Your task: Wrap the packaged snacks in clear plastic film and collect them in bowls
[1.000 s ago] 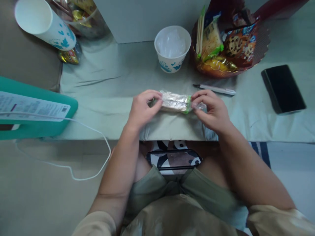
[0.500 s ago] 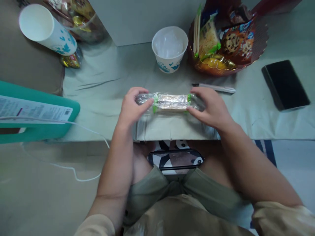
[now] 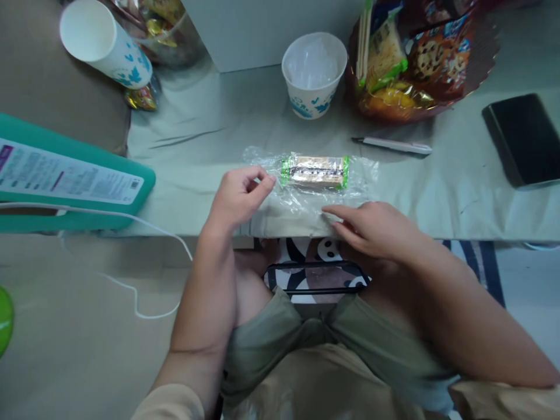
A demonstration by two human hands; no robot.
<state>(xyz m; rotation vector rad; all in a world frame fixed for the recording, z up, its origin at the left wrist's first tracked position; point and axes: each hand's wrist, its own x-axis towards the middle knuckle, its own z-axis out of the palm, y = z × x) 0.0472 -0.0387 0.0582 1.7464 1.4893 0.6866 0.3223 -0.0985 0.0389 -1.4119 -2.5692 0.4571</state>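
A small packet of biscuits (image 3: 315,171) with green ends lies on the covered tabletop, on a crinkled sheet of clear plastic wrap (image 3: 364,175) that spreads out on both sides. My left hand (image 3: 240,195) is at the wrap's left edge, thumb and forefinger pinched together there. My right hand (image 3: 376,230) rests near the table's front edge, its forefinger stretched toward the near edge of the wrap and its fingers apart. No hand is on the packet itself.
Behind the wrap stand a paper cup (image 3: 312,81) and a snack-filled bowl (image 3: 483,70). A pen (image 3: 396,144) and a black box-like object (image 3: 525,140) lie right. At left are a tilted paper cup (image 3: 102,44), a teal container (image 3: 140,175) and a white cable (image 3: 153,221).
Both hands have let go of the wrapped packet's ends. The plastic now lies spread open around it. My right hand has drawn back toward the table's front edge.
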